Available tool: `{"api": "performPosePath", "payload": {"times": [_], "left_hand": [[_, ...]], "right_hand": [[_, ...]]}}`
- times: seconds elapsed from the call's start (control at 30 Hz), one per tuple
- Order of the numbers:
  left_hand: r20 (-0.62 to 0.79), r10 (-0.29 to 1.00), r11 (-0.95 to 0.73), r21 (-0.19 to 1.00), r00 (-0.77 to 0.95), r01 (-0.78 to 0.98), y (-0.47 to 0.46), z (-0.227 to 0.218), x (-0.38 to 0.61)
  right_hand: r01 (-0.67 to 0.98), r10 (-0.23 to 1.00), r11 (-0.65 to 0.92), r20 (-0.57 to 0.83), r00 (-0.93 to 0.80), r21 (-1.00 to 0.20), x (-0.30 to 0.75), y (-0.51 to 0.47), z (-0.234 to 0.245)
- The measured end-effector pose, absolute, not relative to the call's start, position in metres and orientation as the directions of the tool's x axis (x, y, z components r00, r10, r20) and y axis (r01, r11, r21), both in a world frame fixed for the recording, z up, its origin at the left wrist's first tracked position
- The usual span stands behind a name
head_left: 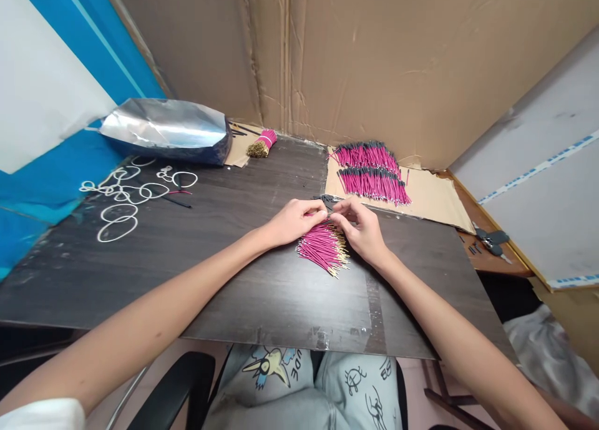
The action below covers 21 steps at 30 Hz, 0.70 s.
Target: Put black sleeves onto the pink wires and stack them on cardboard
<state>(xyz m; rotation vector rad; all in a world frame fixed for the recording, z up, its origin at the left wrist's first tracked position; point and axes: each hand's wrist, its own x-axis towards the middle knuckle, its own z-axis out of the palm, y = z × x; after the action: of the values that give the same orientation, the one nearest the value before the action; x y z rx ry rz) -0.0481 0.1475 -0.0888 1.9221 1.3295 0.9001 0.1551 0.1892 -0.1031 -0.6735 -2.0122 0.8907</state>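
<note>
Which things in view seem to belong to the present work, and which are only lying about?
Likely the job:
pink wire pile
small black pieces
black-tipped pink wires on cardboard
banded pink bundle

Seemingly just lying about:
white loops
silver bag

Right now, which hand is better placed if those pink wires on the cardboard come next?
Probably the right hand: it sits closer to the pink wires on the cardboard, while the left hand is farther left.

Free tabletop point(234, 196) between loops point(152, 193) and left hand point(294, 221)
</note>
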Motion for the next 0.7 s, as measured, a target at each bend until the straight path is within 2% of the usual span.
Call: {"api": "performPosePath", "payload": {"times": [0.2,0.7], "left_hand": [[0.184,0.956,-0.283,0.785,0.229,0.551,0.1476,-0.0883,-0.046],[0.186,0.949,-0.301,0.782,0.256,0.546,0.1491,-0.0907,-0.0465]], "right_hand": [[0.094,0.764,0.531,0.427,-0.483,-0.842,0.1547,0.1922,-0.1042],[0.141,0.735,0.56,0.411,-0.54,-0.816,0.1583,0.1958,-0.1061]]}}
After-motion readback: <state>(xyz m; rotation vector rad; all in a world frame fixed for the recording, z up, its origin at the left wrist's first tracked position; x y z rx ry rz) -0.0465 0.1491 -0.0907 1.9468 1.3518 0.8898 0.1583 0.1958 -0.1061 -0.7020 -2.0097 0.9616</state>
